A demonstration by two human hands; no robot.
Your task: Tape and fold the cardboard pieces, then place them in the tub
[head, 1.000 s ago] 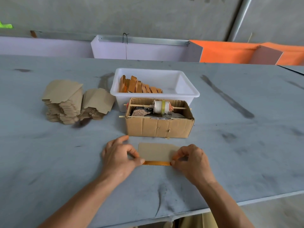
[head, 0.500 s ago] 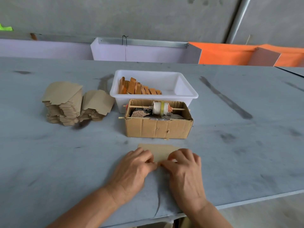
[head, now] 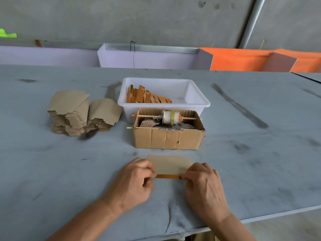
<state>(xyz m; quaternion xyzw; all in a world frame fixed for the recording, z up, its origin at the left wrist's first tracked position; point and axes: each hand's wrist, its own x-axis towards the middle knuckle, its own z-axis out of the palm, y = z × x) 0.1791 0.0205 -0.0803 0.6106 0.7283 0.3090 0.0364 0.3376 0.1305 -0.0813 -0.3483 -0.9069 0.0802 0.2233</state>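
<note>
Cardboard piece point(head: 169, 164) lies flat, left hand point(head: 133, 181) and right hand point(head: 203, 185) fingers pinching its ends.

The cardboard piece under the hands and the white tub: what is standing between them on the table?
In the head view, an open cardboard box stands between the cardboard piece and the white tub. It holds a tape roll on a stick.

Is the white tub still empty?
No, the white tub already holds a leaning row of orange-brown folded cardboard pieces along its left side.
</note>
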